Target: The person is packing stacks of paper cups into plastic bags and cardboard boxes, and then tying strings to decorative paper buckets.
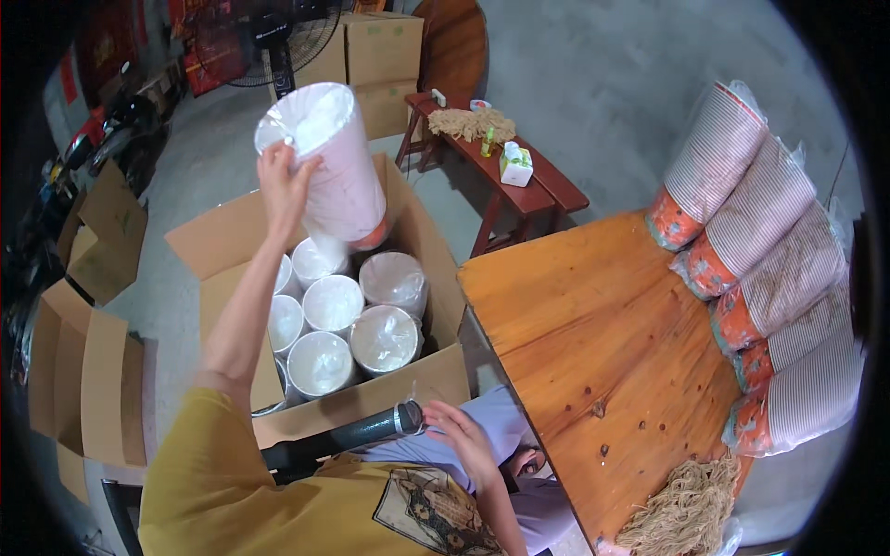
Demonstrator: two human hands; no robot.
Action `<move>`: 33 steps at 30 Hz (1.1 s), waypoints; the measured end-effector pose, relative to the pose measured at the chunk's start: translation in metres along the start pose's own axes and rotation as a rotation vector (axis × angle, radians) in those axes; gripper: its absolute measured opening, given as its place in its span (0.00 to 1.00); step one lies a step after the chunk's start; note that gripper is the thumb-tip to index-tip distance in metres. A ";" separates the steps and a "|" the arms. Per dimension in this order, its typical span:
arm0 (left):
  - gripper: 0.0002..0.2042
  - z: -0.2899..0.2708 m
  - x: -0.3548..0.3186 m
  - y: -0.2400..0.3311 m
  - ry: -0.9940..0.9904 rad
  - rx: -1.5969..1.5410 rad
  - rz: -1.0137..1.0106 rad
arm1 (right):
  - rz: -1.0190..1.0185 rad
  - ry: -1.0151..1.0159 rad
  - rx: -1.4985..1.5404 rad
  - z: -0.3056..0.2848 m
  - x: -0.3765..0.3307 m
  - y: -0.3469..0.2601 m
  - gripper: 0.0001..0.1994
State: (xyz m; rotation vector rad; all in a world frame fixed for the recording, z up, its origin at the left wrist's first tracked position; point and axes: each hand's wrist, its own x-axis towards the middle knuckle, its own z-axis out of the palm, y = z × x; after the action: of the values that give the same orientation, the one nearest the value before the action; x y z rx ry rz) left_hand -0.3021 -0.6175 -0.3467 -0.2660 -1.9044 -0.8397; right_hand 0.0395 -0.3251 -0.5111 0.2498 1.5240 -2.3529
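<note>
Over the cardboard box, my left hand [286, 181] grips the plastic wrap near the upper rim of a stack of paper bowls [345, 181]. The stack is tilted, whitish along its side, with orange showing at its lower end. Below it, several more wrapped stacks [332, 304] stand upright in the open cardboard box [436, 371], their round white mouths facing up. My right hand [459, 440] is empty, its fingers apart, close to the end of a black padded armrest [371, 428] in front of my body.
To the right, a wooden table [575, 334] bears several wrapped bowl stacks [714, 153] and a bundle of tan strings [681, 510]. A red-brown bench [533, 196] with small items, a fan [272, 32], closed cartons [382, 51] and open boxes [107, 389] stand around.
</note>
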 end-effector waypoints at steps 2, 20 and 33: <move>0.17 0.009 -0.021 0.006 -0.013 -0.002 0.003 | 0.015 0.011 -0.001 0.001 -0.003 -0.003 0.19; 0.17 0.065 -0.046 -0.058 -0.379 -0.203 0.105 | 0.063 -0.021 0.044 -0.015 0.011 0.013 0.19; 0.14 0.091 -0.030 -0.101 -0.557 -0.424 0.029 | 0.072 0.034 0.010 -0.010 0.013 0.013 0.20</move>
State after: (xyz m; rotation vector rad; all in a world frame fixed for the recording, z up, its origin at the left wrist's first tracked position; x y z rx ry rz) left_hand -0.4046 -0.6266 -0.4410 -0.8583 -2.1988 -1.2404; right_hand 0.0315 -0.3235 -0.5302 0.3429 1.4934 -2.3119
